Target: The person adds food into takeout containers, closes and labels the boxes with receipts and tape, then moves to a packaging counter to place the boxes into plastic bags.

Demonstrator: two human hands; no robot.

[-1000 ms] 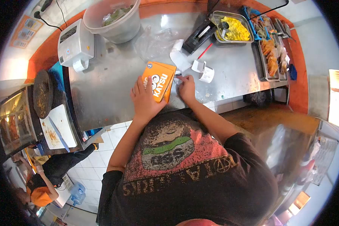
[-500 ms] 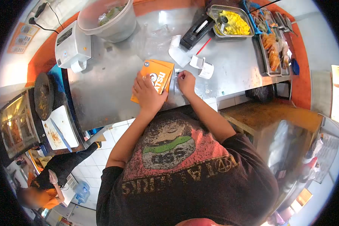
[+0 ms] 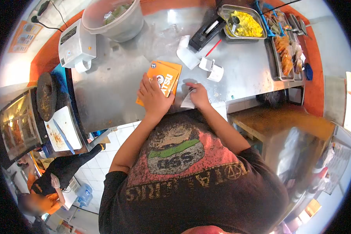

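My left hand (image 3: 155,96) lies over the small stack of orange printed cardboard sleeves (image 3: 160,71) on the steel counter, its fingers spread across them. Bold white lettering shows on the top one. To the right, my right hand (image 3: 200,96) is closed on a small white paper slip (image 3: 188,100), which hangs below the fingers at the counter's near edge. The index finger points left. Beyond that hand lies a roll of white labels (image 3: 215,72), partly unrolled.
Farther back are a black device (image 3: 207,33), a red pen (image 3: 213,47) and a tray of yellow food (image 3: 246,25). A label printer (image 3: 77,46) and a plastic tub (image 3: 117,25) stand left. At lower left, a person in orange (image 3: 52,199) works behind a cutting board (image 3: 62,130).
My right hand has moved right and toward my body, drawing the paper slip with it off the counter spot beside the sleeves. My left hand stays on the orange sleeves.
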